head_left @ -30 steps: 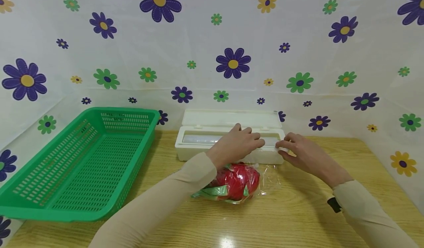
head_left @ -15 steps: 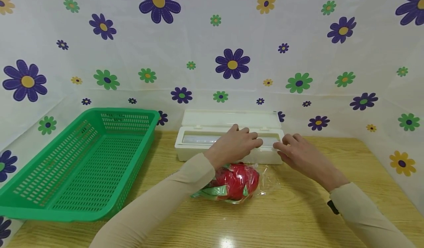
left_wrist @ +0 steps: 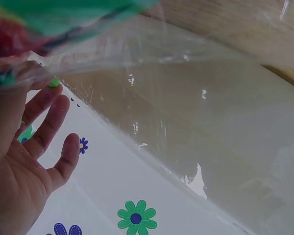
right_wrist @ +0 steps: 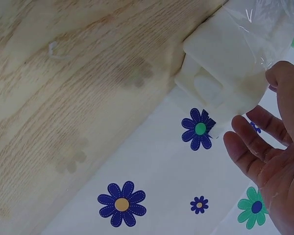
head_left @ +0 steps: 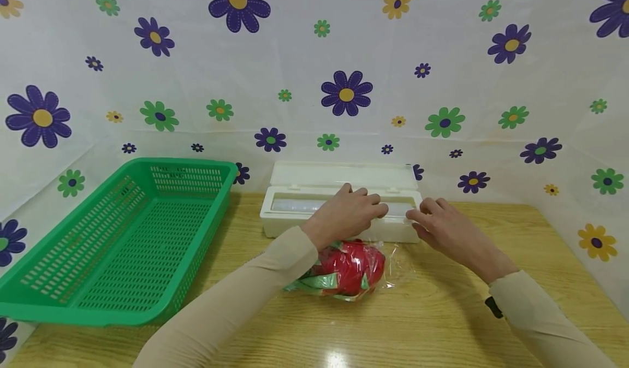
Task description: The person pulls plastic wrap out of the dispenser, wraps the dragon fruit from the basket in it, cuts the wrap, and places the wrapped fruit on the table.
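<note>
A white cling film dispenser point(head_left: 344, 230) stands lid up at the back of the table, a roll point(head_left: 297, 206) inside. My left hand point(head_left: 348, 213) reaches over its front edge. In the left wrist view the last fingers point(left_wrist: 66, 161) are loose, and index and thumb, partly hidden, appear to pinch cling film point(left_wrist: 186, 117). My right hand point(head_left: 449, 234) is at the dispenser's right end. In the right wrist view its thumb point(right_wrist: 280, 73) and the hidden index pinch film at the box's corner, other fingers spread. A red and green dragon fruit point(head_left: 351, 269), wrapped in film, lies below the left hand.
To the left stands a green slotted plastic basket point(head_left: 196, 259). The dispenser's raised lid point(head_left: 344, 176) is close to the flower-printed cloth point(head_left: 295, 46) behind. Loose film point(head_left: 400, 267) sticks out right of the fruit onto the wooden table point(head_left: 417, 330).
My right hand has shifted slightly left along the dispenser's right end, and a white bit beside its fingers no longer shows. My left hand has drawn back a little to the left.
</note>
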### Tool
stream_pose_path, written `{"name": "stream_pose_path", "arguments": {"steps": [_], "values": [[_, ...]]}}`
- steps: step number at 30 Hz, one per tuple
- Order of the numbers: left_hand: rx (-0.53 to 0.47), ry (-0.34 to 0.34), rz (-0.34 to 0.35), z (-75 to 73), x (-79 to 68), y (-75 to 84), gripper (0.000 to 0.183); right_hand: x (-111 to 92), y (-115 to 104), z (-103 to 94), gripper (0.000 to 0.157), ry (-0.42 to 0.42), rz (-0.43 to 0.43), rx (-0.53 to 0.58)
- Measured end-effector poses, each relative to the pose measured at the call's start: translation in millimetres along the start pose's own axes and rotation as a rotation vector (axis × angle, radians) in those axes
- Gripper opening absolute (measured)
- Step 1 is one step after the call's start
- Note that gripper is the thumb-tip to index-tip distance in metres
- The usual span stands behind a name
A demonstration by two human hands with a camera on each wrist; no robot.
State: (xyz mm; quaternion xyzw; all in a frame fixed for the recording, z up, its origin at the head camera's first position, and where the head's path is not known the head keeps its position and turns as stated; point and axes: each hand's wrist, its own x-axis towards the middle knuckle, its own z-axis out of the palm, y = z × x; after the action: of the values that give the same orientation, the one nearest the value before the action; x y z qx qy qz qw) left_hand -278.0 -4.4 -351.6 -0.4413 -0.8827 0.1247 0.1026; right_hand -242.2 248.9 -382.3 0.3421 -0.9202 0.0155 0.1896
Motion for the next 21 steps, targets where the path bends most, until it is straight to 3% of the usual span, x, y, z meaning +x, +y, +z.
{"name": "stream_pose_path", "arguments": {"steps": [21], "values": [[-0.109, 0.000, -0.050, 2.5, -5.9, -4.0, 0.028, 0.2, 2.0, -0.4, 0.031, 0.020, -0.027, 0.028]]}}
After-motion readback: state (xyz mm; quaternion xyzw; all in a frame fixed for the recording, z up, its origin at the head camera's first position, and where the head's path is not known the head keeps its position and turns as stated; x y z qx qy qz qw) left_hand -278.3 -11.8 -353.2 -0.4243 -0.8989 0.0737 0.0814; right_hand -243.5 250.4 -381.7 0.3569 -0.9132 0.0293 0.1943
